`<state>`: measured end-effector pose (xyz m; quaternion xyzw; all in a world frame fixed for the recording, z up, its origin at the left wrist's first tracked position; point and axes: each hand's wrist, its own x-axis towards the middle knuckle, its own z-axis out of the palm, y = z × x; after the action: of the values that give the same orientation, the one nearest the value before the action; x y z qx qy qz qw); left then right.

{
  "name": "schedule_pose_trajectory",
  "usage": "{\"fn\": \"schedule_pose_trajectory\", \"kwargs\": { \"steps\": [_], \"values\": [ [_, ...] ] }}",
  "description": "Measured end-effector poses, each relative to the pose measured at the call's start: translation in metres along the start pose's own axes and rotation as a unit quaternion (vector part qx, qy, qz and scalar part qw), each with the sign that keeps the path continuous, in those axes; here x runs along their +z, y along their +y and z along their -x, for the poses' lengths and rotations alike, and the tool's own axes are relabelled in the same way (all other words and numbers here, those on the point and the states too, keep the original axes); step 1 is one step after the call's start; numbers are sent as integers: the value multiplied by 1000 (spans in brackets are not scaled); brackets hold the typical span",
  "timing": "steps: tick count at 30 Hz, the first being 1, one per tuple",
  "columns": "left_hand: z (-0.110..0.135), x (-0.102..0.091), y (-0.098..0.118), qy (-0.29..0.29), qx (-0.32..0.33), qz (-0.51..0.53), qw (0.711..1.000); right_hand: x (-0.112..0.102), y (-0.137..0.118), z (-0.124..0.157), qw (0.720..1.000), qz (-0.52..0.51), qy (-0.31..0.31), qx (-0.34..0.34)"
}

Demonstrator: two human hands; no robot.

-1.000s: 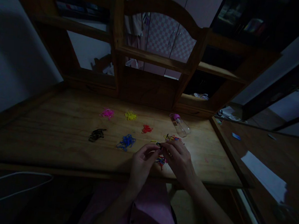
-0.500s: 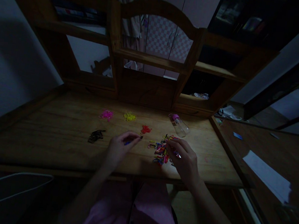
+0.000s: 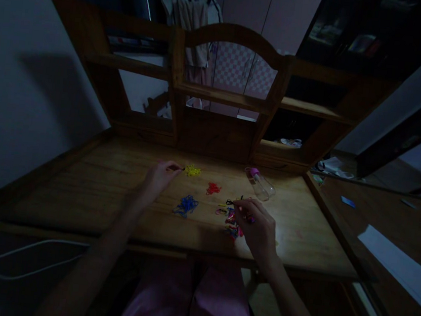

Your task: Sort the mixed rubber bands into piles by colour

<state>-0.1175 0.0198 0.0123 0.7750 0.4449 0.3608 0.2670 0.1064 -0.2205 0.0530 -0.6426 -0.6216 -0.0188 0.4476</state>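
My left hand (image 3: 158, 178) reaches out over the wooden desk (image 3: 91, 191), its fingertips pinched just left of the yellow pile of small rubber bands (image 3: 192, 170); what it pinches is too small to name. My right hand (image 3: 259, 227) rests with curled fingers on the mixed-colour heap of bands (image 3: 232, 217). A blue pile (image 3: 186, 206) and a red pile (image 3: 213, 188) lie between the two hands. My left arm covers the spots where other piles lay.
A small clear bottle with a pink cap (image 3: 260, 181) lies on its side behind the mixed heap. A wooden hutch with shelves (image 3: 224, 97) closes the desk's back. White paper (image 3: 404, 266) lies on the surface at right. A white cord (image 3: 18, 254) hangs at lower left.
My left hand left the mixed heap and travelled left and back, past the blue pile, to the yellow pile. My right hand stayed on the mixed heap. The camera tilted up slightly.
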Motion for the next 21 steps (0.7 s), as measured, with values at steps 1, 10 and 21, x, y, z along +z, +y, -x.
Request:
{"fn": "schedule_pose_trajectory", "kwargs": {
  "steps": [1,10,21],
  "values": [
    [12,-8,-4,15,2,-9,1000,8,-4,-1,1000,-13,-5,16],
    [114,-58,-36,83,-128,-82,985,148,-56,-12,984,-97,-150,16],
    [135,-60,-36,134,-83,-63,985,165,-76,-36,984,-115,-139,9]
  ]
}}
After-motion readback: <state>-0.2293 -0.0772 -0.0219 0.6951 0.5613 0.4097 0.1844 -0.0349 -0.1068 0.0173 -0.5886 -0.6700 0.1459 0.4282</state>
